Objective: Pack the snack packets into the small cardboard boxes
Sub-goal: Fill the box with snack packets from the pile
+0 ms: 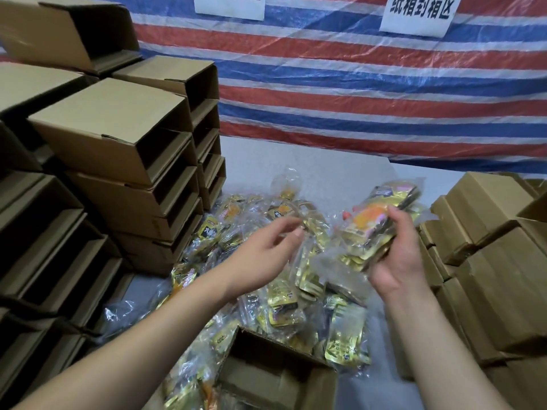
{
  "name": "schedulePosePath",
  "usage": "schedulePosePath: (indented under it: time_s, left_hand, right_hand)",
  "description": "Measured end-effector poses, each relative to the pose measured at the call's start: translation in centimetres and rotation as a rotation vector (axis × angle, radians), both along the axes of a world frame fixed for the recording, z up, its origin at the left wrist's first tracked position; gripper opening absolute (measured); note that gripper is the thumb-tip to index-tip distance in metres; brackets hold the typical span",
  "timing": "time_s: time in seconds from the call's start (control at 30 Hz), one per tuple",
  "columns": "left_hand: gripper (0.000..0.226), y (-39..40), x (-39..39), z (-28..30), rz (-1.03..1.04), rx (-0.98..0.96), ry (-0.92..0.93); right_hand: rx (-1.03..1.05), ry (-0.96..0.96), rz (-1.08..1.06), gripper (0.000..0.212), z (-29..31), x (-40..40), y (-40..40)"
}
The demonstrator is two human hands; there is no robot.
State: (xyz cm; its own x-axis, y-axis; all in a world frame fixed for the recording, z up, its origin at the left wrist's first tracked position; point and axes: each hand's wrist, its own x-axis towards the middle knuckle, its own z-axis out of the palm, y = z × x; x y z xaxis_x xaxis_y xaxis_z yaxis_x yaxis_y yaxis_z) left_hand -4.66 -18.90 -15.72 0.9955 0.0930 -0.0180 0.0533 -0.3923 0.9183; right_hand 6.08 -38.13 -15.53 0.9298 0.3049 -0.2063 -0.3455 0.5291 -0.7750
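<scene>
A heap of gold and clear snack packets [284, 294] covers the middle of the grey table. My right hand [396, 253] grips a bundle of packets [381, 220], gold with orange and pink print, raised above the heap. My left hand [266, 247] hovers over the pile with fingers loosely extended toward a packet; it holds nothing I can see. An open small cardboard box [275, 377] sits at the near edge, below both hands. Its inside looks empty.
Stacks of empty open boxes [118, 161] lying on their sides fill the left. Closed cardboard boxes [491, 261] are piled at the right. A red, white and blue striped tarp [355, 84] with two paper signs hangs behind the table.
</scene>
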Motion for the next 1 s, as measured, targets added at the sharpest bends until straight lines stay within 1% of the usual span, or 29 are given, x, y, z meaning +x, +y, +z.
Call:
schedulePosePath:
  time_s: [0.07,0.17,0.23,0.27,0.3,0.4,0.5,0.53,0.6,0.67,0.73,0.77,0.8,0.9,0.93,1.0]
  left_hand:
    - [0.041,1.7,-1.7,-2.3,-0.109,0.131,0.112]
    - [0.051,3.3,-4.3,-6.3,-0.306,0.332,0.316]
    - [0.055,3.8,-5.7,-8.8,-0.369,0.437,0.426]
    - [0.053,4.0,-6.3,-9.9,-0.374,0.453,0.460]
    - [0.051,4.0,-6.7,-10.7,-0.355,0.437,0.480]
    - [0.045,4.2,-7.3,-12.0,-0.198,0.279,0.483]
    - [0.043,4.4,-7.2,-12.4,-0.138,0.243,0.431]
    - [0.043,4.4,-7.2,-12.6,-0.132,0.238,0.419]
    - [0.042,4.4,-7.2,-12.9,-0.112,0.225,0.407]
    - [0.042,4.3,-7.3,-13.1,-0.088,0.197,0.405]
    - [0.043,4.3,-7.3,-13.3,-0.056,0.147,0.401]
    - [0.043,4.3,-7.3,-13.5,-0.038,0.122,0.398]
    - [0.043,4.3,-7.3,-13.6,-0.021,0.099,0.392]
    - [0.040,4.2,-7.2,-13.9,0.008,0.071,0.387]
    - [0.038,4.1,-7.2,-13.9,0.017,0.062,0.389]
    - [0.036,4.0,-7.1,-13.9,0.040,0.037,0.396]
  right_hand:
    - [0.021,-0.015,0.022,0.027,0.0,-0.1,-0.6]
    - [0.072,-0.031,0.049,0.031,0.0,-0.5,-1.1]
    - [0.099,-0.064,0.081,0.037,0.0,-0.9,-1.1]
    - [0.100,-0.086,0.101,0.040,-0.2,-1.0,-1.1]
    - [0.096,-0.105,0.122,0.040,-0.3,-1.2,-1.1]
    - [0.042,-0.149,0.228,0.036,-0.4,-2.2,-0.8]
    - [-0.046,-0.172,0.370,0.028,-1.1,-3.8,0.0]
    - [-0.092,-0.172,0.397,0.029,-1.7,-4.5,0.3]
    - [-0.234,-0.228,0.402,0.036,-3.1,-5.7,0.9]
    - [-0.421,-0.395,0.421,0.041,-4.2,-7.0,1.4]
    - [-0.603,-0.545,0.505,0.039,-5.1,-8.3,1.9]
    - [-0.676,-0.562,0.547,0.038,-5.7,-8.9,2.0]
    - [-0.727,-0.553,0.588,0.042,-6.4,-9.3,2.1]
    - [-0.779,-0.559,0.716,0.067,-8.1,-10.5,2.4]
    - [-0.788,-0.592,0.755,0.071,-8.5,-10.8,2.4]
    - [-0.845,-0.674,0.823,0.072,-9.0,-11.0,2.4]
